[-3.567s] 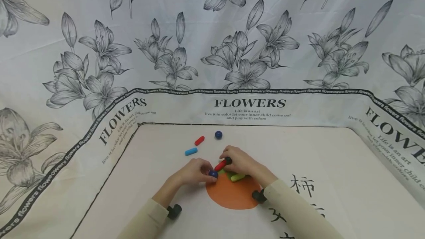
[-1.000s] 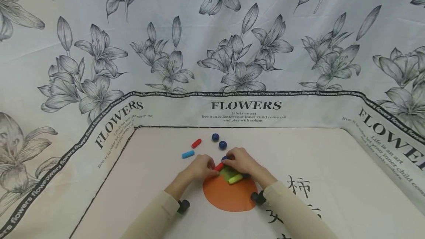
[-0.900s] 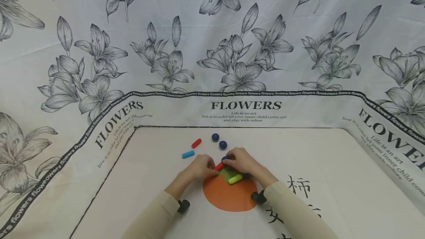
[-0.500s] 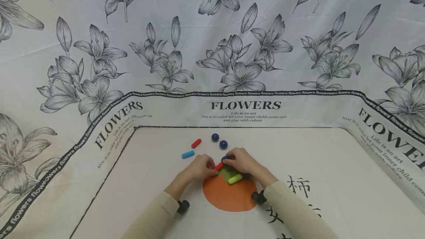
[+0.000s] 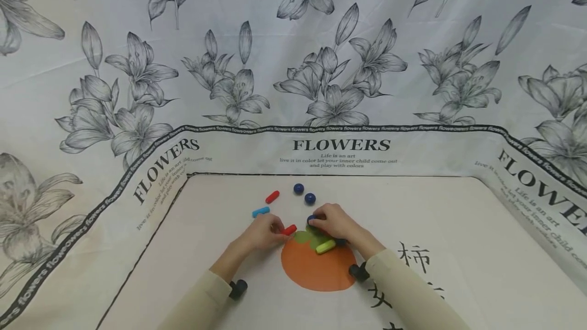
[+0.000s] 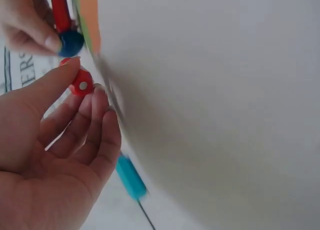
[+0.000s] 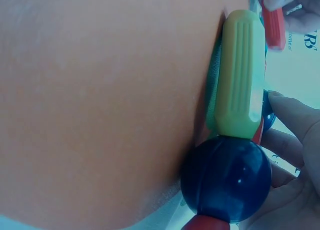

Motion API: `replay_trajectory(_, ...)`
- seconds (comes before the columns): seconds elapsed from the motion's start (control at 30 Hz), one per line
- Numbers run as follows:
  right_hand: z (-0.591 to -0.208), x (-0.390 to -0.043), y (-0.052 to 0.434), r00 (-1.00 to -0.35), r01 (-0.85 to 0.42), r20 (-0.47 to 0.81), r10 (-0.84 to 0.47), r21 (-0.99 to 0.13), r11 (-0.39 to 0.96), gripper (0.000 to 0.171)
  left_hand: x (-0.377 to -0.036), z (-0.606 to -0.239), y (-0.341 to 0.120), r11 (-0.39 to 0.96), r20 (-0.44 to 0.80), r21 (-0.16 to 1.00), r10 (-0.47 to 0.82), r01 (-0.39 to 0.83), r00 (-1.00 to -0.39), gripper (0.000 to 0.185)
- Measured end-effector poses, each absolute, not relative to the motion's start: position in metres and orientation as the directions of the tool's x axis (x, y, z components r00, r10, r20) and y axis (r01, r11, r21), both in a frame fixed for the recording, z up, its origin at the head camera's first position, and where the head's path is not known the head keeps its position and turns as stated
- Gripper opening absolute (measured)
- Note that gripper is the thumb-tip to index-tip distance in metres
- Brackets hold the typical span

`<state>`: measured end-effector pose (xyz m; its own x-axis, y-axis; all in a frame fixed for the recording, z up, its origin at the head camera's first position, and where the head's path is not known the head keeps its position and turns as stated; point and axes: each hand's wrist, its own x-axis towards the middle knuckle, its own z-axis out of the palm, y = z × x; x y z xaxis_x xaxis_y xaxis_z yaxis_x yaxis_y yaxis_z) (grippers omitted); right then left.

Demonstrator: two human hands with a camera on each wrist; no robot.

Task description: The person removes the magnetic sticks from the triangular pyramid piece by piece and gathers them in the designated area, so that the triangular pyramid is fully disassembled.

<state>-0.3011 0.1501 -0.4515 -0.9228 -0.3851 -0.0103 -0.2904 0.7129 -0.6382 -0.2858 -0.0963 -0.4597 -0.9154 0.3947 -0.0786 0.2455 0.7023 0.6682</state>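
Observation:
My left hand pinches a red toy rod between thumb and fingertips; a small round pale spot shows on its end in the left wrist view. To the right, my right hand pinches a dark blue ball with a gap between it and that rod. In the left wrist view, another red rod runs from this ball. A yellow-green ribbed rod joins a second dark blue ball, from which a red rod leads off the frame. My right fingers partly hide these joined pieces.
Beyond my hands lie two loose dark blue balls, a red rod and a light blue rod. The tabletop bears a printed orange persimmon and black characters. Flower-printed cloth surrounds the table's back and sides.
My left hand has drawn left with the red rod, away from the right hand's ball. Earlier it held a blue ball; two loose balls now lie at the back instead of one.

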Motion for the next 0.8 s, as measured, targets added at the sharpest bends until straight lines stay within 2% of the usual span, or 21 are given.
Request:
replay_trajectory(0.43, -0.453, -0.306, 0.150, -0.918, -0.287, -0.032, -0.395, -0.633, 0.719, 0.018, -0.295, -0.456, -0.178, 0.792, -0.077, 0.584, 0.274, 0.180, -0.959, 0.018)
replay_trajectory(0.8, -0.452, -0.306, 0.150, -0.917, -0.290, -0.031, -0.397, -0.629, 0.721, 0.018, -0.303, -0.456, -0.202, 0.798, -0.087, 0.567, 0.307, 0.206, -0.948, 0.017)
